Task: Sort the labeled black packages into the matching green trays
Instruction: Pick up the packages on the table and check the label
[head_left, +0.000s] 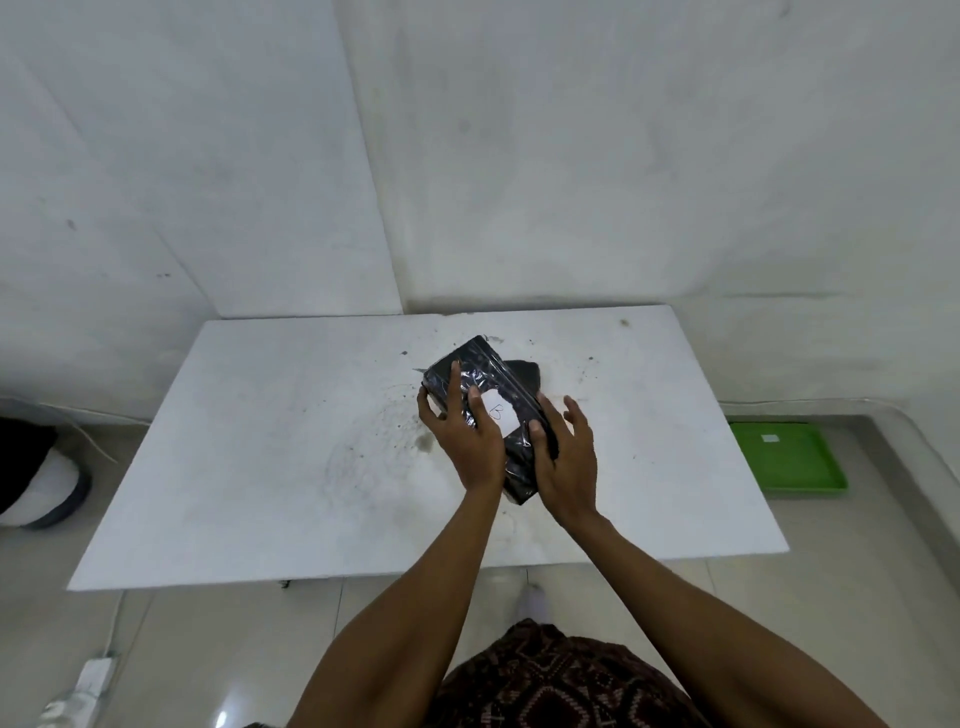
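Note:
A black plastic-wrapped package (480, 371) with a white label marked "B" is held tilted above the white table (260, 441). My left hand (462, 436) grips its left side, fingers lying over the top. My right hand (563, 457) holds its right edge with the thumb on the wrap and the fingers spread. A second black package (527, 375) lies on the table just behind, mostly hidden. A green tray (784, 457) with a small white label sits on the floor to the right of the table.
White walls stand close behind the table. A white power strip (91, 675) and cable lie on the tiled floor at the lower left. A dark and white object (41, 483) rests on the floor at the left edge.

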